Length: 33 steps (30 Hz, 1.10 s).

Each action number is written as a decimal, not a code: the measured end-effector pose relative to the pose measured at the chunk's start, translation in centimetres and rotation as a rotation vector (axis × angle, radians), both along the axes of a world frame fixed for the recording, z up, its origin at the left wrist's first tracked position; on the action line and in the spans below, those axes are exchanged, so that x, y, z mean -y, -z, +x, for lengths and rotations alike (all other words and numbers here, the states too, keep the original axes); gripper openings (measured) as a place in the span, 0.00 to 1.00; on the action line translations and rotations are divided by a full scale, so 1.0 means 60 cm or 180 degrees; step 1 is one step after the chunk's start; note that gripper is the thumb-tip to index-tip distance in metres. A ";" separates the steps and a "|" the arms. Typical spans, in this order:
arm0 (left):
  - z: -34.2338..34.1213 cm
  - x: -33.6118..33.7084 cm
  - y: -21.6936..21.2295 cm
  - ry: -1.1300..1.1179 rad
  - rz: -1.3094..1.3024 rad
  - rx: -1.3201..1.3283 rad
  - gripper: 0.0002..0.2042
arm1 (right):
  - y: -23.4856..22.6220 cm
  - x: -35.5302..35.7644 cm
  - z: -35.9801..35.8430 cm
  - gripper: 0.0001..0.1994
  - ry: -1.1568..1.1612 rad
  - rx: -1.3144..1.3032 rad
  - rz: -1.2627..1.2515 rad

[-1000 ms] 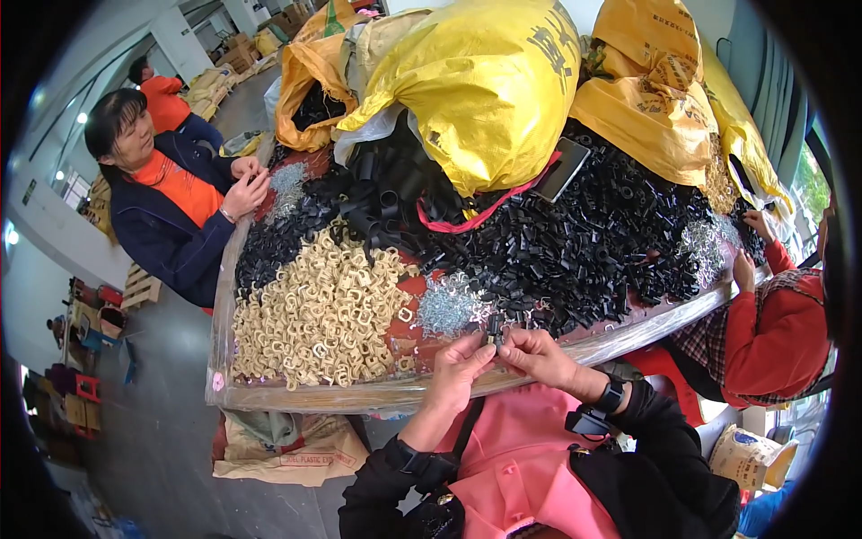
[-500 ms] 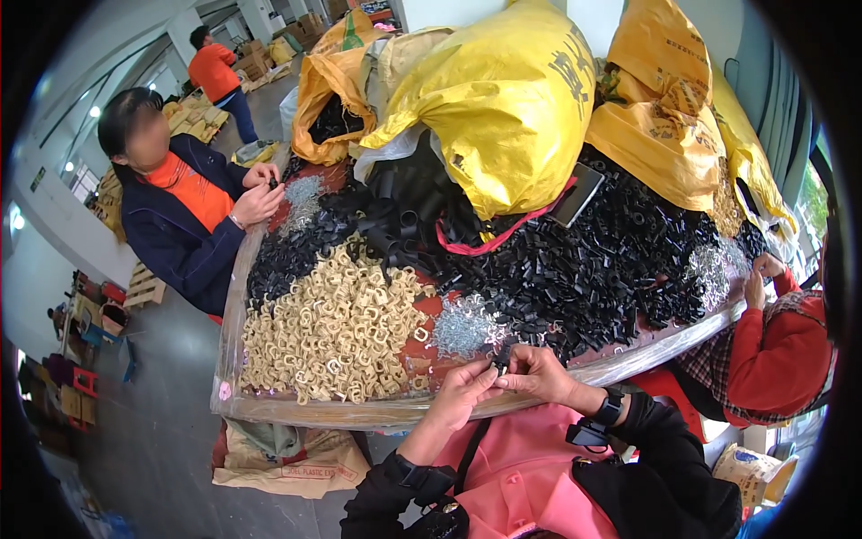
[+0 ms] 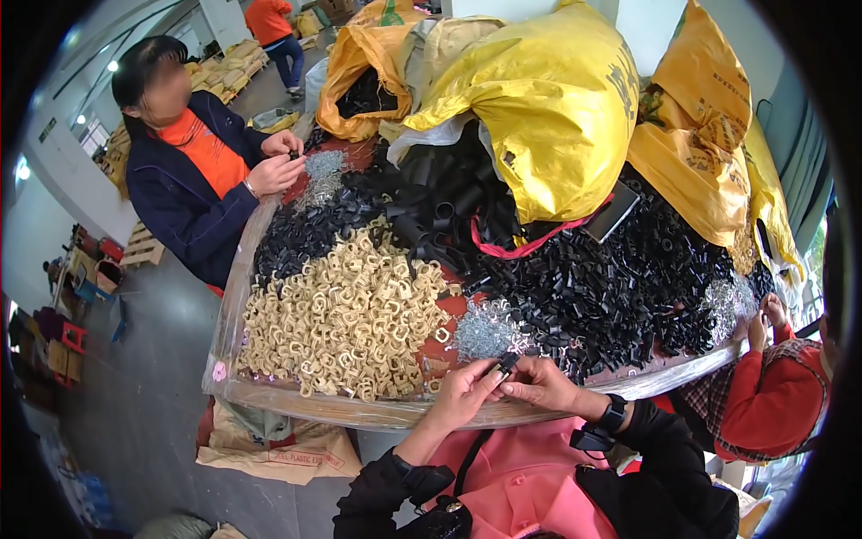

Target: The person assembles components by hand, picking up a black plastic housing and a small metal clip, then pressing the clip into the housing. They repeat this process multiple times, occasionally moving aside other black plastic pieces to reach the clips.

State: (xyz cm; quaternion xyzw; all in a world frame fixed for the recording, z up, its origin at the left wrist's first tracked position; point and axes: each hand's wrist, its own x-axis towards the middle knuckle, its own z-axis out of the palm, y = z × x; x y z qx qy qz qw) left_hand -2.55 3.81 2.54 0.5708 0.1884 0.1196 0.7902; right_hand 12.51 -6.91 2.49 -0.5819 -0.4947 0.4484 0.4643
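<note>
Near the table's front edge, my left hand (image 3: pixel 461 397) pinches a small black plastic part (image 3: pixel 506 362) between thumb and fingers. My right hand (image 3: pixel 544 386) is closed at the same part from the other side, fingertips and thumb meeting at it. Just beyond my hands lies a heap of small silvery metal pieces (image 3: pixel 483 331). To the left spreads a big pile of beige plastic clips (image 3: pixel 337 314). Toward the right and back stretches a heap of small black plastic parts (image 3: pixel 620 287).
Yellow sacks (image 3: pixel 539 108) and an orange sack (image 3: pixel 691 171) stand on the table's far side, with a dark phone (image 3: pixel 615 214) by them. One person (image 3: pixel 202 162) works at the left, another (image 3: pixel 772 391) at the right. The table's rim (image 3: pixel 305 404) is wrapped in clear film.
The view has shifted a little, so the table appears slightly turned. The black part now shows more above my fingertips. Both hands stay together on it.
</note>
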 end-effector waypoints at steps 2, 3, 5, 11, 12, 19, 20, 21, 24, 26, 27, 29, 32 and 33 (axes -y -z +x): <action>-0.003 -0.011 0.002 -0.0052 0.0281 -0.0265 0.15 | -0.030 -0.013 0.010 0.09 -0.0243 0.0352 0.0037; -0.004 -0.015 0.004 -0.0065 0.0283 -0.0262 0.15 | -0.033 -0.023 0.020 0.09 -0.0256 0.0355 0.0040; -0.008 -0.022 0.011 -0.0214 0.0111 -0.0265 0.15 | -0.039 -0.042 0.045 0.09 -0.0199 0.0634 -0.0266; -0.009 -0.036 0.013 -0.0501 0.0020 -0.0077 0.15 | -0.059 -0.177 0.133 0.09 0.0304 0.2278 0.0672; -0.009 -0.038 0.013 -0.0523 -0.0059 -0.0054 0.16 | -0.058 -0.199 0.143 0.09 0.0300 0.2292 0.0713; -0.020 -0.060 0.005 -0.0793 -0.0134 -0.0002 0.15 | 0.006 -0.308 0.188 0.17 0.1524 0.3984 0.0539; -0.007 -0.073 0.003 -0.0833 -0.0232 -0.0067 0.15 | 0.005 -0.309 0.189 0.17 0.1538 0.3983 0.0521; 0.009 -0.087 0.002 -0.0864 -0.0330 -0.0129 0.16 | 0.003 -0.308 0.189 0.18 0.1291 0.4032 0.0336; 0.024 -0.108 0.012 -0.1015 -0.0509 -0.0040 0.16 | -0.017 -0.299 0.170 0.20 0.0778 0.4142 0.0069; 0.041 -0.120 0.019 -0.1153 -0.0745 0.0221 0.15 | -0.012 -0.277 0.163 0.20 0.0499 0.3657 -0.0450; 0.044 -0.120 0.022 -0.1140 -0.0737 0.0254 0.15 | -0.011 -0.268 0.163 0.21 0.0360 0.3403 -0.0707; 0.045 -0.108 0.028 -0.1131 -0.0768 0.0247 0.15 | -0.006 -0.241 0.180 0.21 0.0614 0.3158 -0.0279; 0.039 -0.092 0.030 -0.1139 -0.0841 0.0268 0.14 | -0.017 -0.205 0.187 0.22 0.1057 0.2605 0.0619; 0.036 -0.088 0.030 -0.1161 -0.0903 0.0289 0.14 | -0.025 -0.191 0.185 0.22 0.1330 0.2502 0.0859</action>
